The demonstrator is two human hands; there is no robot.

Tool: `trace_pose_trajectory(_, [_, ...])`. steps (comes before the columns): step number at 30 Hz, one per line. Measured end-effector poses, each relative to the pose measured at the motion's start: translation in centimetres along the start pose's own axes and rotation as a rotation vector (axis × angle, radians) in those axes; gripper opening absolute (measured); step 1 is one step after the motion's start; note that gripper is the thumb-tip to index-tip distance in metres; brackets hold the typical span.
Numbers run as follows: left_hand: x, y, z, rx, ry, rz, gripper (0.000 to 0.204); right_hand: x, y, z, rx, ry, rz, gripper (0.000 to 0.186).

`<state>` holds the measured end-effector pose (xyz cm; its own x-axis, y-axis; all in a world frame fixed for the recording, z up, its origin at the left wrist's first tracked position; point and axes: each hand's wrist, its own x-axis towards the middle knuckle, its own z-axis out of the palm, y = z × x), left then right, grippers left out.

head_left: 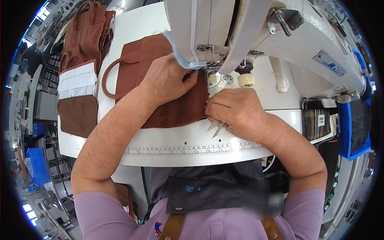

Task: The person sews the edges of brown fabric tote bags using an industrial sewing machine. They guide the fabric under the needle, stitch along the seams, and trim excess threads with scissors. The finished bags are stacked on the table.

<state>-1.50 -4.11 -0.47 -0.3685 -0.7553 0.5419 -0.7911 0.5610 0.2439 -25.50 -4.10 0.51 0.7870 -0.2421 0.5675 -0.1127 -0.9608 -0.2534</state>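
A reddish-brown bag panel (pixel 174 111) with a looped handle (pixel 107 79) lies flat on the white sewing table. Its right edge runs beside the needle area of a white sewing machine (pixel 256 24). My left hand (pixel 170 79) rests on the panel close to the presser foot, fingers curled down onto the fabric; its fingertips are partly hidden. With my right hand (pixel 236 107) closed, I pinch the panel's lower right edge. Two pale pointed blades, like thread snips (pixel 218 127), stick out beneath that hand, also held in it.
At the left lie stacked brown bag pieces (pixel 82 40) with handles, a white lining piece (pixel 78 80) and a darker brown piece (pixel 78 114). A printed ruler scale (pixel 172 151) follows the table's front edge. A blue bin (pixel 354 148) stands at the right.
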Motion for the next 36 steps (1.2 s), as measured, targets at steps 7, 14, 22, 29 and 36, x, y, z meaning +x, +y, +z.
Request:
trace_pose_trajectory(7, [1.4,-2.4,0.6,0.118,-0.053,0.079,0.023,0.1,1.2,0.9,-0.037,0.084,0.054,0.013])
trace_pose_trajectory(14, [-0.5,0.5,-2.6,0.094,-0.096,-0.016,0.021,-0.2,1.5,0.7,-0.050,0.064,0.058,0.014])
trace_pose_trajectory(22, [-5.4,4.8,-3.3,-0.245,-0.284,0.007,0.032,-0.4,1.0,-1.1,0.025,-0.036,0.070,0.017])
trace_pose_trajectory(29, [-4.5,3.2,-2.7,-0.229,-0.256,0.028,0.031,-0.6,1.1,-1.3,-0.022,-0.057,0.218,0.023])
trace_pose_trajectory(36, [-3.0,1.6,-2.1,-0.284,-0.193,-0.022,0.018,-0.2,1.6,-0.9,-0.085,-0.047,0.280,0.026])
